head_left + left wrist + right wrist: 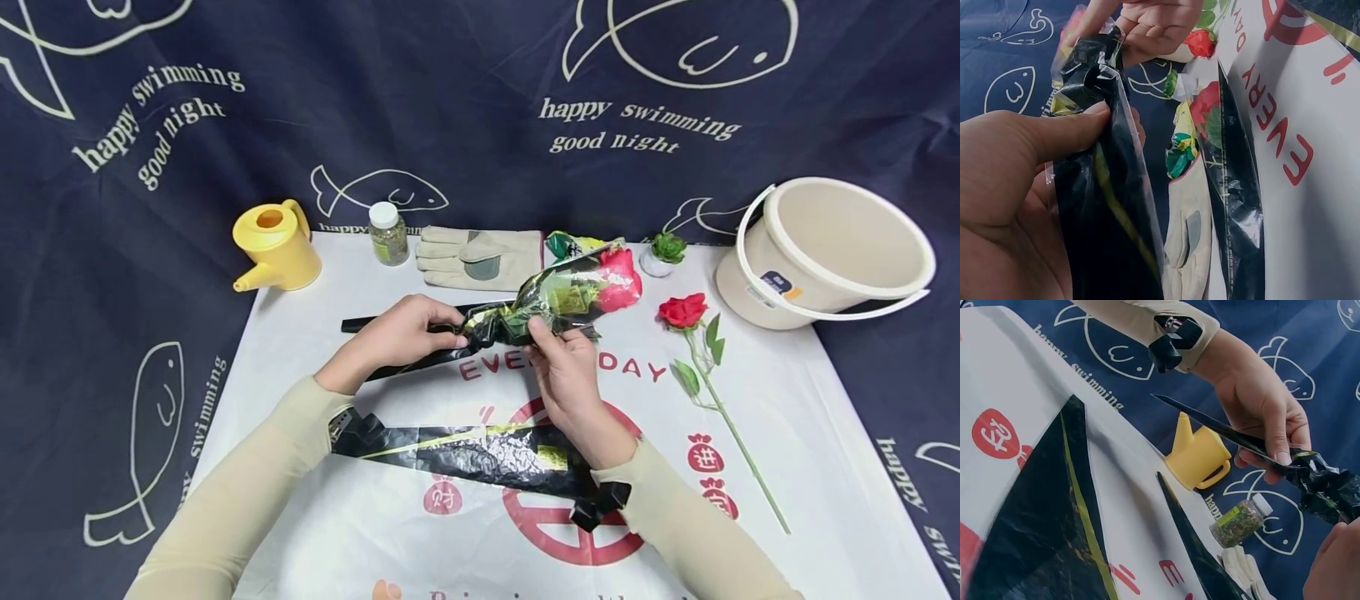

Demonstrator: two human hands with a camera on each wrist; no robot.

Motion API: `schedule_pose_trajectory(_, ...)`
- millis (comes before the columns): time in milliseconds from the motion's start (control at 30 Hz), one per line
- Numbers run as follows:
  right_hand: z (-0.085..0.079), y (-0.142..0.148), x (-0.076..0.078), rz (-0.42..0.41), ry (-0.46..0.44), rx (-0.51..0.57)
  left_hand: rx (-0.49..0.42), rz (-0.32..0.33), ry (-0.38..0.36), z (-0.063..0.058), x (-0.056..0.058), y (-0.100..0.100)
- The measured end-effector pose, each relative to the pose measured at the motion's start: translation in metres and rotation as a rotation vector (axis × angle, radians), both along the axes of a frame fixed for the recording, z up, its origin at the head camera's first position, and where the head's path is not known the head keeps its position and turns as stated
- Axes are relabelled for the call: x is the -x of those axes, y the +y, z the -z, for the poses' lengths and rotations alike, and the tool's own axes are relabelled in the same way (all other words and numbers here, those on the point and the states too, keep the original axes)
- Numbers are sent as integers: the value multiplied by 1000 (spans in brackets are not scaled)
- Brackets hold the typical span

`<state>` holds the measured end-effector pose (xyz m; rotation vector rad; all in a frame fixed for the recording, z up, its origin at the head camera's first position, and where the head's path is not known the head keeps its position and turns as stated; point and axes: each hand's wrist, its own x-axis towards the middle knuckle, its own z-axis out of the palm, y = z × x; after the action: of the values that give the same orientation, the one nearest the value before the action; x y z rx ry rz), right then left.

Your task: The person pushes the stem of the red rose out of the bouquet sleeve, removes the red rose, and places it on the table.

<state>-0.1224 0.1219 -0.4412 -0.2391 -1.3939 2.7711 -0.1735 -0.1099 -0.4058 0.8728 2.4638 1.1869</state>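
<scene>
- Pinching the dark wrapper, the left hand [423, 329] has its thumb and fingers clamped together on the lower part of the wrapped rose [555, 298].
- The right hand [567, 375] is also clamped on the wrapped rose, thumb on the near side, just below the bloom.
- The wrapped rose is held above the table [300, 358], its red bloom toward the right and its wrapper crumpled between the hands.
- A second rose in a dark sleeve [1238, 200] lies on the table beside the gloves [480, 260].
- Nearer the person lies a black wrapper [480, 457] with a yellow stripe.
- An unwrapped rose [721, 406] lies on the right, near the bucket [750, 267].
- Along the back stand a yellow watering can [279, 250], a white-capped jar [388, 239] and a small potted plant [666, 250].
</scene>
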Motion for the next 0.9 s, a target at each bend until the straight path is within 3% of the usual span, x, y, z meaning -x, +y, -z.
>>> schedule_pose_trajectory(467, 5, -12, 4, -21, -78, -32, 37, 41, 56, -8, 4, 9)
schedule_pose_trajectory(767, 3, 4, 8, -4, -83, 24, 69, -26, 28, 3, 5, -3)
schedule_pose_trajectory(900, 1, 16, 10, 42, -72, 85, 37, -17, 9, 4, 6, -9)
